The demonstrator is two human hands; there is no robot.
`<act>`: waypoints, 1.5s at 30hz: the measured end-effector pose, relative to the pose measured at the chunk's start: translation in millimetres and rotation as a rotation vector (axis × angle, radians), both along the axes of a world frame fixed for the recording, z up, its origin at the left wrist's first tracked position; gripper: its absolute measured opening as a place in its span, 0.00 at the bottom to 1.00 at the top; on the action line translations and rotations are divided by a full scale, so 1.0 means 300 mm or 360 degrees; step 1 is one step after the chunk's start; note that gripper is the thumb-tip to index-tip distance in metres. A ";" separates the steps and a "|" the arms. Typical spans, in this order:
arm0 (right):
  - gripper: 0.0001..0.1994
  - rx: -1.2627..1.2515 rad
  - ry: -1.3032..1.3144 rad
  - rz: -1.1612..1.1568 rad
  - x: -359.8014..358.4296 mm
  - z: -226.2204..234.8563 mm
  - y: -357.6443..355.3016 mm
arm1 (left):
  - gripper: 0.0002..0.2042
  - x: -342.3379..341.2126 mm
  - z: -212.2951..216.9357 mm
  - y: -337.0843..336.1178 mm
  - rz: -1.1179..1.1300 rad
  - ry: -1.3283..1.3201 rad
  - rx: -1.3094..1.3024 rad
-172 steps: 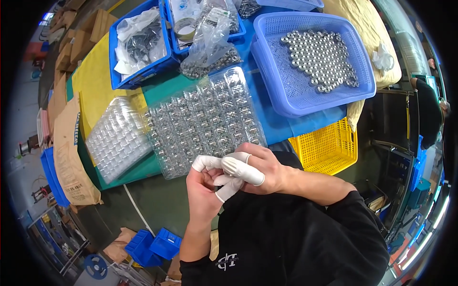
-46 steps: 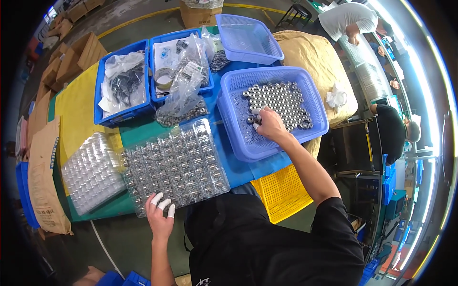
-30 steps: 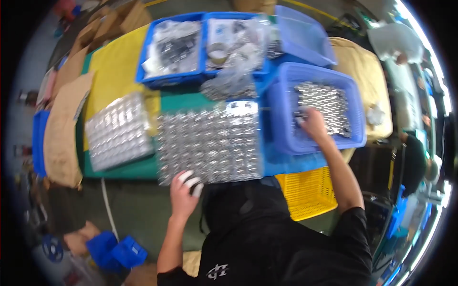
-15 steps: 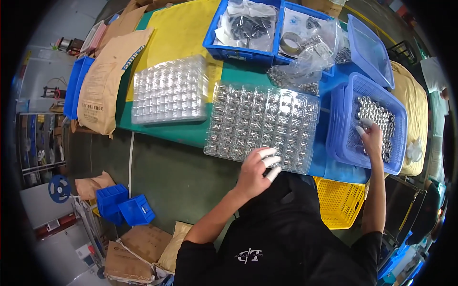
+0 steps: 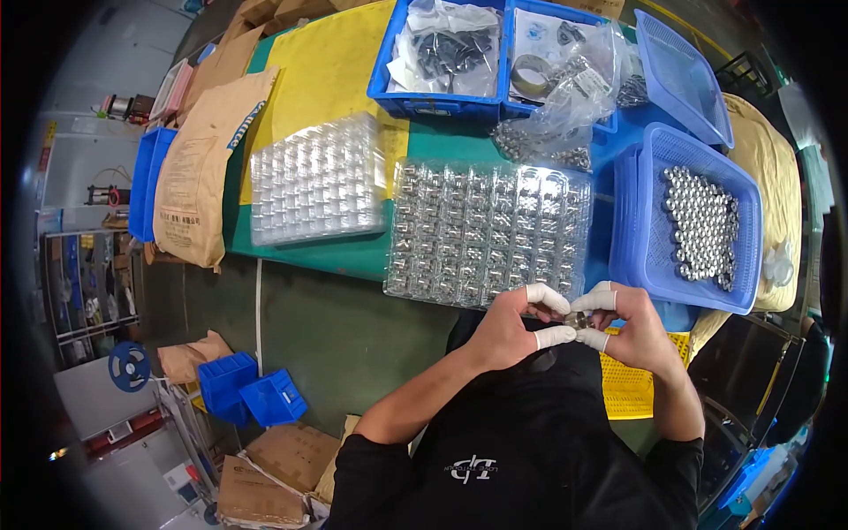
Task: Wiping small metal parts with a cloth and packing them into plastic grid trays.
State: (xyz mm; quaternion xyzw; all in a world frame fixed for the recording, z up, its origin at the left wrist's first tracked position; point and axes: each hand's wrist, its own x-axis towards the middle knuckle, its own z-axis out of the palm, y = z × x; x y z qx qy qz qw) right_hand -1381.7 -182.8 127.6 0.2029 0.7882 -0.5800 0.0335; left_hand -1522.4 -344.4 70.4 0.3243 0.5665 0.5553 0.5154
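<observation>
Both hands meet in front of my body, just off the near right corner of a clear plastic tray (image 5: 486,231). Between the fingertips of my left hand (image 5: 519,329) and my right hand (image 5: 634,329) sits a small shiny metal part (image 5: 577,321). Pale finger covers wrap several fingers on each hand, and those fingers pinch the part from both sides. Similar shiny metal parts fill the tray's compartments. To the right, a blue plastic basket (image 5: 649,216) holds many small round metal parts (image 5: 702,228). The fingers partly hide the held part's shape.
Another clear tray stack (image 5: 318,181) stands left on the green mat. Behind are blue bins (image 5: 437,106) with bagged parts and a tape roll (image 5: 532,77). A brown paper sack (image 5: 199,190) lies at the left table end; a yellow basket (image 5: 629,393) sits below the table edge.
My right hand has left the blue basket and come to the middle. My left hand has moved right from the tray's near edge. Both now pinch a small metal part.
</observation>
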 end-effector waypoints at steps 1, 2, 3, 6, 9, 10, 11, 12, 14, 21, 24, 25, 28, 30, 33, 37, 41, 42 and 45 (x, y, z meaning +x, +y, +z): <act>0.14 -0.0012 0.0002 0.0003 -0.007 -0.006 -0.008 | 0.15 -0.005 -0.014 -0.011 -0.0007 -0.0017 0.0028; 0.15 0.0003 0.0001 0.0039 -0.016 -0.011 -0.016 | 0.16 -0.008 -0.021 -0.022 0.0018 -0.0097 -0.0019; 0.16 0.0018 0.0000 0.0076 -0.023 -0.017 -0.022 | 0.16 -0.018 -0.026 -0.032 0.0024 -0.0094 -0.0031; 0.17 -0.0014 -0.0009 0.0055 -0.039 -0.046 -0.029 | 0.17 -0.078 -0.036 -0.103 0.0042 0.0012 -0.0090; 0.18 -0.0078 -0.0048 -0.0143 -0.020 -0.071 -0.013 | 0.13 -0.234 -0.063 -0.228 0.0179 0.0893 -0.0237; 0.18 -0.0152 -0.0097 -0.0198 -0.012 -0.077 -0.008 | 0.13 -0.298 -0.086 -0.278 0.0215 0.1350 -0.0261; 0.18 -0.0154 -0.0100 -0.0197 -0.004 -0.086 -0.005 | 0.14 -0.346 -0.124 -0.339 0.0323 0.1577 -0.0347; 0.18 -0.0199 -0.0118 -0.0256 0.006 -0.104 -0.005 | 0.13 -0.397 -0.157 -0.384 0.0261 0.1745 -0.0442; 0.18 -0.0250 -0.0134 -0.0300 0.003 -0.124 -0.010 | 0.13 -0.457 -0.214 -0.462 0.0158 0.1860 -0.0477; 0.17 -0.0262 -0.0098 -0.0364 -0.004 -0.123 -0.033 | 0.14 -0.486 -0.263 -0.443 -0.0099 0.2133 -0.0425; 0.18 -0.0260 -0.0104 -0.0395 -0.002 -0.127 -0.036 | 0.14 -0.481 -0.255 -0.434 -0.0078 0.2184 -0.0442; 0.18 -0.0247 -0.0106 -0.0420 0.000 -0.129 -0.038 | 0.14 -0.483 -0.257 -0.435 -0.0084 0.2185 -0.0439; 0.18 -0.0245 -0.0162 -0.0335 0.009 -0.128 -0.033 | 0.14 -0.494 -0.256 -0.436 -0.0143 0.2203 -0.0459; 0.19 -0.0245 -0.0155 -0.0362 0.013 -0.129 -0.036 | 0.15 -0.495 -0.232 -0.428 -0.0124 0.2213 -0.0442; 0.20 -0.0341 -0.0135 -0.0478 0.012 -0.128 -0.045 | 0.16 -0.442 -0.157 -0.379 0.0258 0.2080 -0.0352; 0.22 -0.0578 -0.0078 -0.0681 -0.016 -0.142 -0.082 | 0.23 -0.245 -0.034 -0.217 0.0281 0.1652 0.0105; 0.23 -0.0637 -0.0009 -0.0608 -0.057 -0.134 -0.125 | 0.22 -0.072 0.012 -0.085 0.0215 0.1431 0.0198; 0.23 -0.0681 0.0024 -0.0628 -0.063 -0.146 -0.136 | 0.22 -0.054 0.004 -0.067 0.0209 0.1435 0.0206; 0.22 -0.0635 0.0074 -0.0692 -0.068 -0.157 -0.153 | 0.22 -0.035 -0.010 -0.038 0.0185 0.1447 0.0210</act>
